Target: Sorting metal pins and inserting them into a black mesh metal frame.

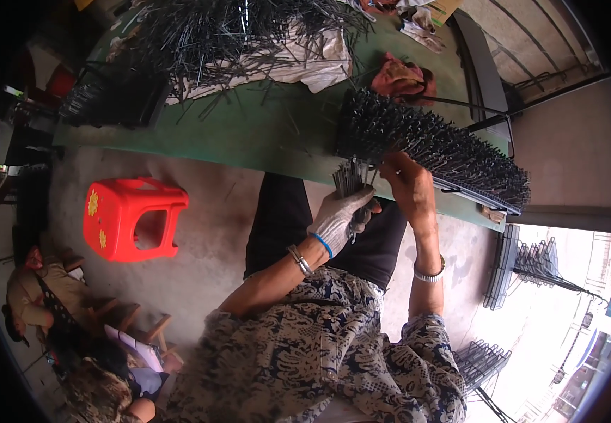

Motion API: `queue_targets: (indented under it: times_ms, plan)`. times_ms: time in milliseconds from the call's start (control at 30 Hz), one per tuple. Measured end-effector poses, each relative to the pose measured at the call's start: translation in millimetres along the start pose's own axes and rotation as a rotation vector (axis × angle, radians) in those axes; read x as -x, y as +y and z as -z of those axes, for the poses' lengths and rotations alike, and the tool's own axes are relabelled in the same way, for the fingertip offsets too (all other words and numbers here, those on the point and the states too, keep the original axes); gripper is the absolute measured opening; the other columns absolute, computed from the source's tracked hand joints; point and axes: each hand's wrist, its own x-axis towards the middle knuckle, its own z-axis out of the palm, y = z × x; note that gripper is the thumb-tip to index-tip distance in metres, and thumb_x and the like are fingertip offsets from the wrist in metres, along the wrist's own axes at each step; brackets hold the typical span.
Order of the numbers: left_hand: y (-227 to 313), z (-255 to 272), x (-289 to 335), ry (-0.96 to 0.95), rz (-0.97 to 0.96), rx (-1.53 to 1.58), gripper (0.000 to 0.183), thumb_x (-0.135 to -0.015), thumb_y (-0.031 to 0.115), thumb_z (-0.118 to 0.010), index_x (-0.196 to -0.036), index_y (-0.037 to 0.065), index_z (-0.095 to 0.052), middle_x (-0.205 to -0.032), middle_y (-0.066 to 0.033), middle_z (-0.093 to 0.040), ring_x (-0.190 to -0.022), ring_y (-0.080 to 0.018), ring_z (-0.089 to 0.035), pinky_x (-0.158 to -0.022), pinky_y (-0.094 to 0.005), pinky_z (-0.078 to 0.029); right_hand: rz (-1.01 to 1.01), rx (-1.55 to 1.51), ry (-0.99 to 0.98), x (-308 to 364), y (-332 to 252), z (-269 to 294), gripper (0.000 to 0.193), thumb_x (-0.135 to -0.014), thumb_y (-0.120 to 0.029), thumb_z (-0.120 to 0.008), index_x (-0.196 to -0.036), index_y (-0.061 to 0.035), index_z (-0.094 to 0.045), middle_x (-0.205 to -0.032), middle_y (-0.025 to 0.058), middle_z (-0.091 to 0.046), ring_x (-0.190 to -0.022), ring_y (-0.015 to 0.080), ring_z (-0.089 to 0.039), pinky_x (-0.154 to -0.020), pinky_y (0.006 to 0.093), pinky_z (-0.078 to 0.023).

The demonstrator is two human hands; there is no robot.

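Note:
A bundle of thin dark metal rods (pixel 350 177) stands up out of my left hand (pixel 336 217), which wears a pale glove with a blue cuff and is closed round them. Just to the right, my bare right hand (pixel 412 189) has its fingers pinched together near the tops of the rods. Whatever is between those fingertips is too small to make out. Beyond both hands, a long rack (pixel 436 146) densely filled with dark hooked pieces lies along the front right of the green table (pixel 249 134).
A large heap of similar rods (pixel 214 35) lies on pale sheeting at the far side. A red cloth (pixel 398 76) rests behind the rack. At left stand a dark tray (pixel 118 102) and, on the floor, a red stool (pixel 111 222). Another person (pixel 44 296) sits at lower left.

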Motion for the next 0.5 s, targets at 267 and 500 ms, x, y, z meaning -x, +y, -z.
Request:
queue_targets:
  times_ms: [267,500]
  plan:
    - [-3,1,2,0.049,0.004,0.000,0.021,-0.089,0.024,-0.066,-0.100,0.006,-0.063,-0.084,-0.0065,-0.068,-0.067,-0.0120,-0.063,-0.055,-0.0269,-0.054,-0.223,-0.255,0.006,4,-7,12,0.007,-0.089,-0.008,-0.057,-0.090,-0.0011,-0.058,-0.074,0.0021,-0.062,-0.056,0.0056,-0.049,-0.052,0.0222,-0.041]
    - [1,-3,1,0.040,0.001,0.052,0.018,-0.092,0.024,-0.063,-0.101,0.009,-0.063,-0.077,-0.0044,-0.065,-0.063,-0.0126,-0.062,-0.053,-0.0277,-0.054,0.051,0.072,0.398,-15,-10,11,0.006,-0.088,-0.004,-0.059,-0.093,-0.0053,-0.055,-0.071,0.0089,-0.060,-0.060,0.0148,-0.057,-0.056,0.0276,-0.045]
